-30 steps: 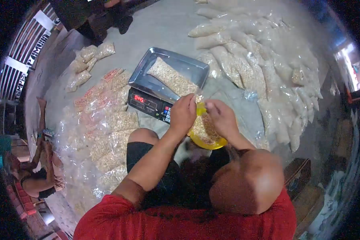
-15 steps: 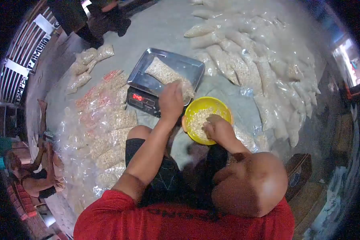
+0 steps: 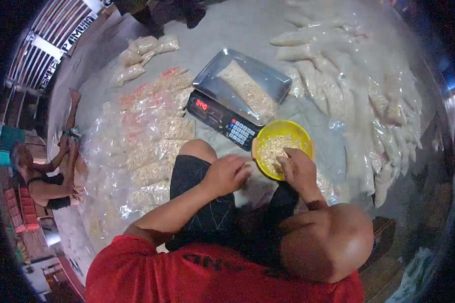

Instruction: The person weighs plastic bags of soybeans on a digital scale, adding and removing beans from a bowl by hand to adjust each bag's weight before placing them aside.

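My left hand (image 3: pixel 227 175) hangs over my knee, just left of a yellow bowl (image 3: pixel 309 139); its fingers are loosely bent and apart, holding nothing. Over the bowl's right side is my right hand (image 3: pixel 302 171), its fingers curled in near pale split beans (image 3: pixel 275 149). Whatever may be between those fingers is too small to make out. A filled clear plastic bag of beans (image 3: pixel 247 90) lies slantwise on the metal tray of a digital scale (image 3: pixel 215 115). Red digits glow on the scale's display, and its keypad is beside the bowl.
Flat filled bags (image 3: pixel 149 161) cover the floor at left, some with red print. A large spread of filled bags (image 3: pixel 359 96) lies at right. Another person (image 3: pixel 55 171) sits at far left holding something small. Dark shapes stand at the top edge.
My left hand has let go of the bag on the scale and drawn back toward my knee. My right hand has lifted slightly from the beans. The view has shifted.
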The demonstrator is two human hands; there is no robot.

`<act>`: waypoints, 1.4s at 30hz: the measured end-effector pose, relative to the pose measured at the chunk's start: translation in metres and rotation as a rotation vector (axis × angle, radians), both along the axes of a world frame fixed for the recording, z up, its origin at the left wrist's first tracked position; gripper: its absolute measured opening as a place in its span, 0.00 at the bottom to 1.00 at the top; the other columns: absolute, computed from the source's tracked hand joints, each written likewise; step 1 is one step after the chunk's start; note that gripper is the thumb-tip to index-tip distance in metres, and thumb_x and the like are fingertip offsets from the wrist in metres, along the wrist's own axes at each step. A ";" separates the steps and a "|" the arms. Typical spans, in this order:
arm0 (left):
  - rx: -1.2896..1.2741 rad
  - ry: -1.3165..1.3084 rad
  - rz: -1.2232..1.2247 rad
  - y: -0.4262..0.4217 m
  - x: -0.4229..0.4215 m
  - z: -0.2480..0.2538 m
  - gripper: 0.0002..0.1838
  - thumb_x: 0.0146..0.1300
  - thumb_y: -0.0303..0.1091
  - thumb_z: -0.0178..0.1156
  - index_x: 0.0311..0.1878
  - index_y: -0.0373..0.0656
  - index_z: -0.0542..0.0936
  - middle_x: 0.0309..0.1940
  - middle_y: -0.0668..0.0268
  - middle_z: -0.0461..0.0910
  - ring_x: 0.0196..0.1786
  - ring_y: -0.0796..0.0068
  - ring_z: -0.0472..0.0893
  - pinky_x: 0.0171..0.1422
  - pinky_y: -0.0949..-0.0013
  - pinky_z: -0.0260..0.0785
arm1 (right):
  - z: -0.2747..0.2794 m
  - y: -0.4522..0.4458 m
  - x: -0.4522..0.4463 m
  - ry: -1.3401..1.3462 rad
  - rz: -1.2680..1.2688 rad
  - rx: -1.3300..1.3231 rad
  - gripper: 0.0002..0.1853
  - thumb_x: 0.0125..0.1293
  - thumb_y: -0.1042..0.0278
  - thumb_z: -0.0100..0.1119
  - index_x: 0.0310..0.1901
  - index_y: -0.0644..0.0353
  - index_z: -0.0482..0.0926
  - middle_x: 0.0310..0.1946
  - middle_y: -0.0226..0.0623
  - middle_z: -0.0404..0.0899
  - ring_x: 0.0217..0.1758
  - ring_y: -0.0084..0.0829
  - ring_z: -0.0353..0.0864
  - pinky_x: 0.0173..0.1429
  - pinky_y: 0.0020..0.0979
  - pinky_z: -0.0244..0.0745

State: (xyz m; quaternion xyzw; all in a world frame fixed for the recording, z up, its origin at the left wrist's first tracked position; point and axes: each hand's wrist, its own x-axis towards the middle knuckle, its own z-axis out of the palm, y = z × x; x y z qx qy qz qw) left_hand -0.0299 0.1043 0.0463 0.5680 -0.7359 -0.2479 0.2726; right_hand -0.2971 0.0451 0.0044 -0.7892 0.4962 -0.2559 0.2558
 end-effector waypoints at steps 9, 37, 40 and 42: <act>0.591 -0.369 -0.394 -0.012 -0.031 -0.044 0.18 0.69 0.47 0.61 0.51 0.43 0.82 0.44 0.49 0.86 0.51 0.44 0.85 0.56 0.42 0.76 | 0.023 0.010 -0.020 -0.113 0.112 0.276 0.21 0.72 0.55 0.67 0.58 0.61 0.83 0.50 0.50 0.87 0.54 0.46 0.88 0.59 0.40 0.82; 0.922 -0.473 -0.881 -0.014 -0.066 -0.197 0.31 0.70 0.61 0.56 0.40 0.37 0.89 0.37 0.49 0.89 0.36 0.53 0.84 0.48 0.48 0.76 | -0.087 -0.035 0.004 0.524 0.468 0.218 0.16 0.61 0.68 0.62 0.50 0.56 0.87 0.46 0.51 0.85 0.52 0.53 0.85 0.58 0.49 0.79; 0.908 -0.299 -0.913 -0.022 -0.045 -0.161 0.34 0.72 0.63 0.55 0.40 0.36 0.89 0.38 0.48 0.89 0.39 0.50 0.86 0.51 0.47 0.76 | -0.099 -0.041 -0.007 0.443 0.504 0.161 0.14 0.59 0.70 0.62 0.47 0.55 0.88 0.45 0.51 0.86 0.49 0.53 0.86 0.55 0.49 0.80; 0.923 -0.392 -0.849 -0.023 -0.051 -0.119 0.36 0.73 0.64 0.53 0.42 0.35 0.89 0.43 0.46 0.89 0.46 0.45 0.87 0.56 0.47 0.76 | -0.101 -0.049 -0.012 0.391 0.474 0.207 0.15 0.59 0.69 0.64 0.49 0.54 0.88 0.45 0.51 0.87 0.45 0.53 0.87 0.52 0.47 0.82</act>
